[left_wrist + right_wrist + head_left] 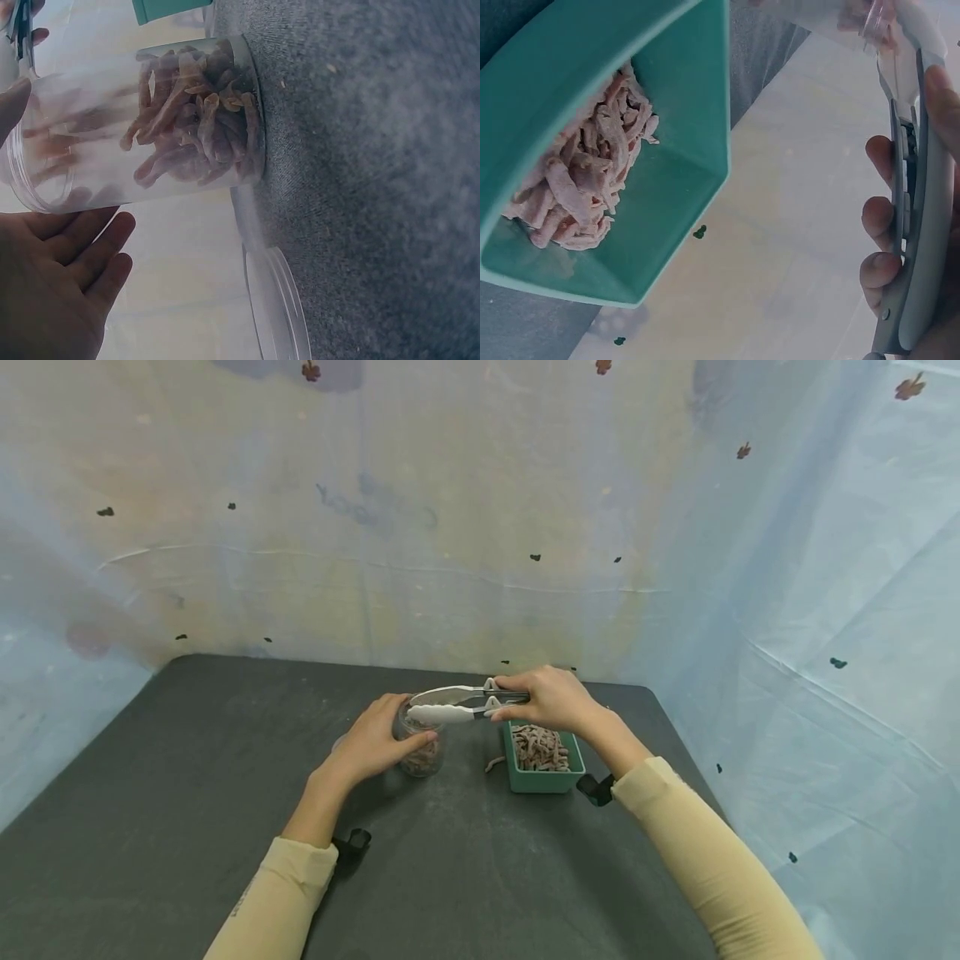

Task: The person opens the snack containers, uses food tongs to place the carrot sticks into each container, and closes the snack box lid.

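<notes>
My left hand holds a clear plastic jar near its rim, thumb on one side and fingers on the other. Brownish dried strips fill the lower part of the jar, which stands upright on the table. In my right hand are tongs with pale scalloped heads, gripped by the handles. The tong heads are at the jar's mouth in the head view; whether they pinch a strip, I cannot tell. Below my right hand sits a green rectangular container with a heap of similar strips.
One loose strip lies on the dark table between jar and container. A clear round lid rests beside the jar, mostly behind my left hand in the head view. Patterned plastic sheeting hangs behind and at the sides.
</notes>
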The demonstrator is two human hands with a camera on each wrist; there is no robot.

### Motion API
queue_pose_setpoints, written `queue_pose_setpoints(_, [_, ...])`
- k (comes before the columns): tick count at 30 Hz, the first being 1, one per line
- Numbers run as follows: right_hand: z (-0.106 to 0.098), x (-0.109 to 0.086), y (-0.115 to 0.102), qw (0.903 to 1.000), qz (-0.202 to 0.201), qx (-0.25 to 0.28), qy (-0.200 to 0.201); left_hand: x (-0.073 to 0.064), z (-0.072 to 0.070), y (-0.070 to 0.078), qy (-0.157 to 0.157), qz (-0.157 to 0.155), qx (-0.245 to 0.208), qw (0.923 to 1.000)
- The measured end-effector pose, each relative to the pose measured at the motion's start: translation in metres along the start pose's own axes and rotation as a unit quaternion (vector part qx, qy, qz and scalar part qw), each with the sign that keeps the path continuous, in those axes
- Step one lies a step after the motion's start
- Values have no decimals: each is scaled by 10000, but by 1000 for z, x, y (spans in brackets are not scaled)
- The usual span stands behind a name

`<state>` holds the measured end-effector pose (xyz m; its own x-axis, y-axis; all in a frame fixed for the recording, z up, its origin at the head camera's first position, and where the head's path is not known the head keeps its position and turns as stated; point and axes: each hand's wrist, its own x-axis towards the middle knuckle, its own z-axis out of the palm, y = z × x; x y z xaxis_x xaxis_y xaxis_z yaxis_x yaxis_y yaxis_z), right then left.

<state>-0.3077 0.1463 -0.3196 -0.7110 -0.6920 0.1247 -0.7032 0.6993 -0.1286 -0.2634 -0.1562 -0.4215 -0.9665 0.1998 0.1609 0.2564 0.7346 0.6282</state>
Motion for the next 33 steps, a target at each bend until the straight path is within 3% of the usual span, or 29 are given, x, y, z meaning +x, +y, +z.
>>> queue_pose_setpoints(9, [8,-14,4,9985,191,413,296,1,1,-1,24,69,39,10000])
queue_pose_setpoints(19, [17,-44,17,9829,381,1149,1390,0,0,-1,22,108,39,9999])
queue_pose_setpoints(28, [20,-80,38,9761,775,996,1767,-1,-1,0,-20,102,16,9999])
queue_pose_setpoints(33, [21,-100,51,9756,802,749,1902,-1,-2,-1,-37,95,46,9999])
